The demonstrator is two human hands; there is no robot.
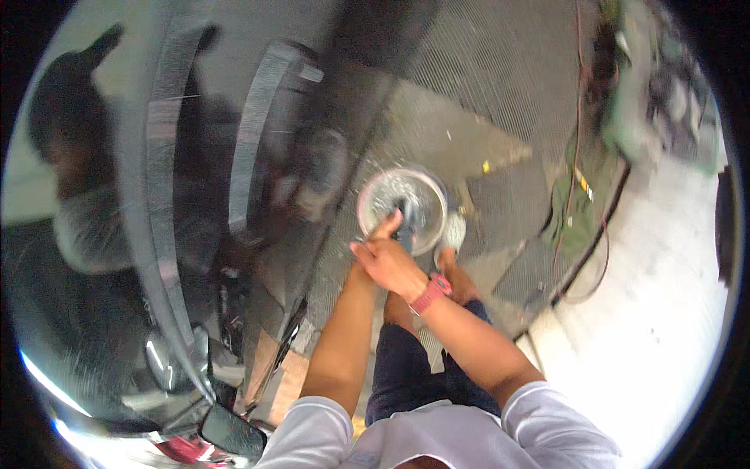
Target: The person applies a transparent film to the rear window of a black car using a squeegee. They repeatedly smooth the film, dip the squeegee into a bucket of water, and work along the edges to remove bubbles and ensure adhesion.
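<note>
My two hands meet in the middle of the view, above a round bucket (366, 199) of splashing, bubbly water. My right hand (397, 268), with a red watch at the wrist, is closed and crosses over my left. Only part of my left hand (384, 227) shows beyond it, also closed. From between them a dark blue-grey, wet-looking cloth (407, 228) hangs bunched over the water. Motion blur and the overlapping hands hide most of the cloth and my left fingers.
A shiny dark car (266, 141) fills the left side, its side mirror (233, 431) at lower left. My light shoe (453, 232) stands beside the bucket on ribbed mats (469, 86). Rightward lie a thin red hose (578, 94), a green cloth (574, 207) and a pale floor (641, 336).
</note>
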